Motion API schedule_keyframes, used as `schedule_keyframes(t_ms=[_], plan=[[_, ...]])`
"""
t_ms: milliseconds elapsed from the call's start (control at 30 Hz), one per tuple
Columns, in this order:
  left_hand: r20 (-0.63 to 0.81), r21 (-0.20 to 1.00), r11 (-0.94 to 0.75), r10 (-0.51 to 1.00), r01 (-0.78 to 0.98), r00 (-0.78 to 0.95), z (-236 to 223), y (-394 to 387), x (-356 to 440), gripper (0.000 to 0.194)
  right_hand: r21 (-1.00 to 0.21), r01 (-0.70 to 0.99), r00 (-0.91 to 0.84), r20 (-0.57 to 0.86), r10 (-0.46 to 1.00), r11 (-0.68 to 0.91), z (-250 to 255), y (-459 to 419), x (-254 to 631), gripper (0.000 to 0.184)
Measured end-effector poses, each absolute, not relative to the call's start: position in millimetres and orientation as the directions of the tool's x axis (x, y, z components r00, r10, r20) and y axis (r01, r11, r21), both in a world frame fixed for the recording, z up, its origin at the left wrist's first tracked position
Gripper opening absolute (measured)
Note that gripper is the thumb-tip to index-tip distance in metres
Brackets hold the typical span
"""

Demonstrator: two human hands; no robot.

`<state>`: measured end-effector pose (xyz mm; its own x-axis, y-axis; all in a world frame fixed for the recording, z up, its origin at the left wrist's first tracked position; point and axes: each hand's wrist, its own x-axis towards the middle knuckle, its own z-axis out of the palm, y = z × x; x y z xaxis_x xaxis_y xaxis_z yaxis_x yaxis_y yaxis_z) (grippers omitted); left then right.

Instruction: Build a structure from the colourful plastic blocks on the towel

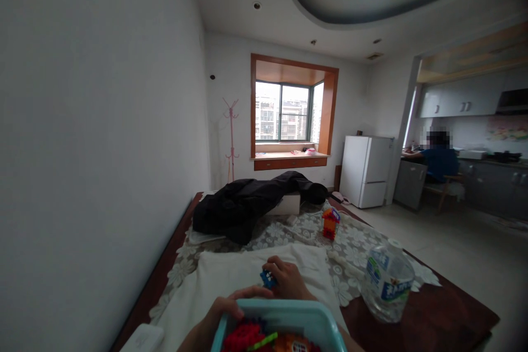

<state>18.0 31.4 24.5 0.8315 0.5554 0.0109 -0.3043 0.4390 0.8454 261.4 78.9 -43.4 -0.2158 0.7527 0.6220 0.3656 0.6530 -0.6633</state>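
A light-blue plastic bin [289, 308] is close in front of me at the bottom of the head view. My left hand [226, 308] grips its left rear corner, thumb on the rim and fingers along the outer far side. Inside lie red interlocking toy pieces [243, 335], a green piece [264, 342] and an orange piece with a white window-like part [297, 345]. Beyond the bin, my right hand [289, 278] is closed on a blue interlocking toy piece [269, 279] over the white cloth [218, 269]. Its fingers partly cover the piece.
A small house of orange and red pieces [329, 224] stands on the lace tablecloth [350, 236]. Right of it is a large clear plastic bottle [388, 283]. Black fabric [243, 206] lies over a white box [284, 205]. A person in blue [441, 162] sits in the kitchen.
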Motion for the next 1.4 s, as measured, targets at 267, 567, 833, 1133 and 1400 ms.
schedule_keyframes(t_ms=[267, 567, 833, 1133, 1400], plan=[[0.011, 0.825, 0.439, 0.617, -0.356, 0.787, 26.5, 33.0, 17.8, 0.072, -0.384, 0.655, -0.408, 0.545, 0.732, 0.651, -63.9, 99.7, 264.4, 0.041], [-0.039, 0.825, 0.433, 0.683, -0.362, 0.730, 17.7, 45.6, 2.6, 0.070, -0.486, 0.580, -0.249, 0.659, 0.710, 0.654, -61.2, 111.9, 274.7, 0.036], [-0.067, 0.834, 0.424, 0.713, -0.353, 0.698, 9.9, 48.2, -0.3, 0.069, -0.814, -0.248, 0.328, 0.439, 0.836, 0.525, -1.3, 99.7, 313.5, 0.046], [-0.108, 0.797, 0.462, 0.743, -0.390, 0.660, 2.6, 49.7, 8.1, 0.062, -0.795, -0.001, -0.570, 0.499, 0.652, 0.607, 110.9, 3.6, 291.6, 0.064], [-0.045, 0.824, 0.415, 0.727, -0.386, 0.685, 26.2, 25.2, 10.9, 0.063, -0.848, -0.006, -0.846, 0.287, 0.450, 0.530, 116.4, 9.9, 272.4, 0.074]])
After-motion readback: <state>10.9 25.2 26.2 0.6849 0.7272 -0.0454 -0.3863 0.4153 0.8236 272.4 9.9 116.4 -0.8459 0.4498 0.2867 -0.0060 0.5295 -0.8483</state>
